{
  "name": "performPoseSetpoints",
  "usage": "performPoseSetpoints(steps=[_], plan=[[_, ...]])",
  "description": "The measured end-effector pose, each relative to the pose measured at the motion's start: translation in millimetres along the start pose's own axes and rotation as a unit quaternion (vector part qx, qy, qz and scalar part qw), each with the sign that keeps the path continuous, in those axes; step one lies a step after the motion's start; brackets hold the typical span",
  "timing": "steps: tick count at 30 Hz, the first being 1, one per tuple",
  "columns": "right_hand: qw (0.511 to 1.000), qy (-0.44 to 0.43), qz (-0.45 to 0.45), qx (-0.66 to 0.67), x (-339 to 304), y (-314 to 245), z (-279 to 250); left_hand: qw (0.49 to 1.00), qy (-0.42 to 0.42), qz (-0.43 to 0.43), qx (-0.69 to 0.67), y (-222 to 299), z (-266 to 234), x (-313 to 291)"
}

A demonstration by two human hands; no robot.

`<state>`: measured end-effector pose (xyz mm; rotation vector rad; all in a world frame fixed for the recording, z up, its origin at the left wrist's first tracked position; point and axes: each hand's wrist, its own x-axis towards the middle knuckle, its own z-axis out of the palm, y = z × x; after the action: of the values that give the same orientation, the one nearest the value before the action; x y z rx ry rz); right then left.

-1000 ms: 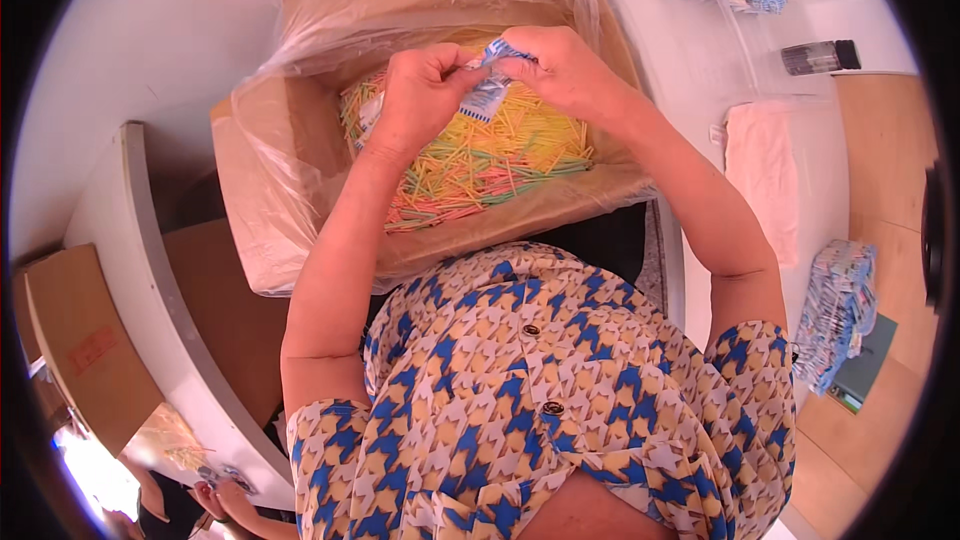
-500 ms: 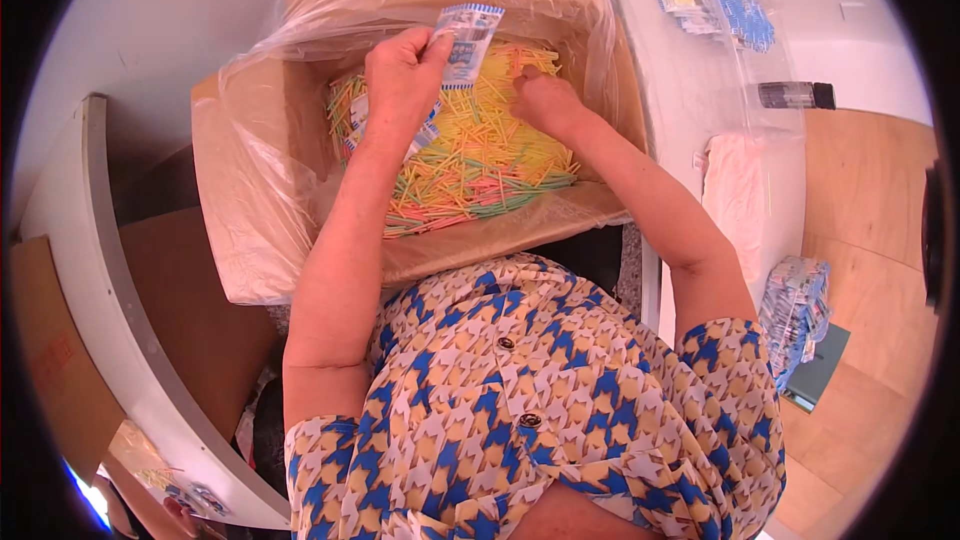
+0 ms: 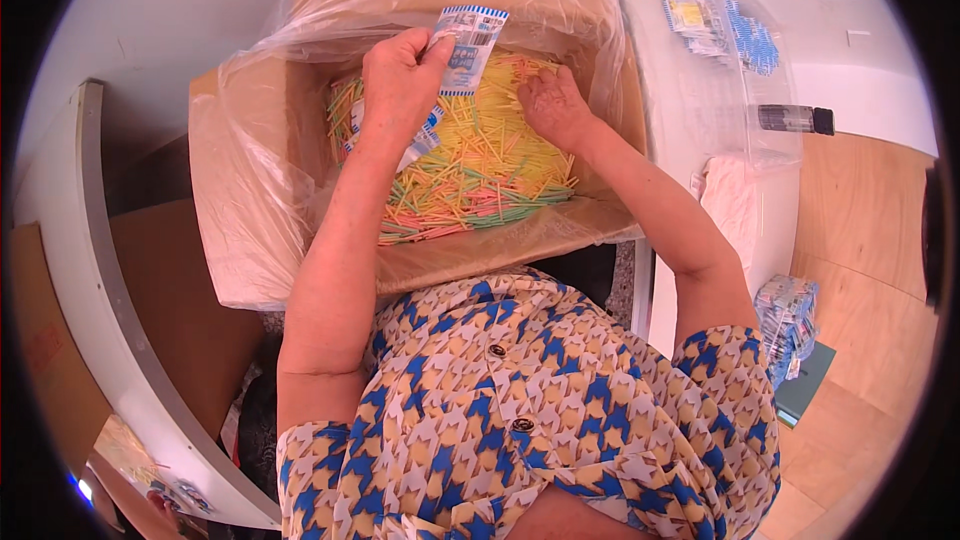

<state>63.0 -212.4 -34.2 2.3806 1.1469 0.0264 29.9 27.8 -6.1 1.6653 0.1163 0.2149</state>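
Observation:
My left hand (image 3: 402, 77) pinches a small blue-and-white printed packet (image 3: 471, 52) by its left edge, held up over an open cardboard box. Inside the box lies a heap of thin coloured sticks (image 3: 470, 170), mostly yellow with pink and green ones. My right hand (image 3: 553, 106) is at the far right of the heap, its fingers bent down onto yellow sticks; whether it grips any is hidden. More blue-and-white packets (image 3: 421, 148) rest on the sticks, partly behind my left wrist.
Clear plastic lines the cardboard box (image 3: 245, 170). On the white surface to the right stand a clear bin (image 3: 735, 70) with packets, a dark bottle (image 3: 795, 119) and a pink cloth (image 3: 730, 202). A bundle of packets (image 3: 787, 325) sits lower right. A person's arm (image 3: 135, 500) shows lower left.
My right hand has turned so that its back shows more, staying over the sticks. My left hand still holds the packet in nearly the same place. The view has shifted slightly.

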Motion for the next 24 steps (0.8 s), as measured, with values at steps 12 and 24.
performPoseSetpoints(steps=[12,24], plan=[[0.421,-0.108,0.285,0.854,31.7,1.1,1.4,0.995,-0.003,-0.016,-0.101,6.8,-2.0,-6.1],[0.262,-0.044,0.236,0.935,31.4,-4.1,-19.4,0.988,-0.065,-0.073,-0.121,11.0,-3.0,-7.1]])
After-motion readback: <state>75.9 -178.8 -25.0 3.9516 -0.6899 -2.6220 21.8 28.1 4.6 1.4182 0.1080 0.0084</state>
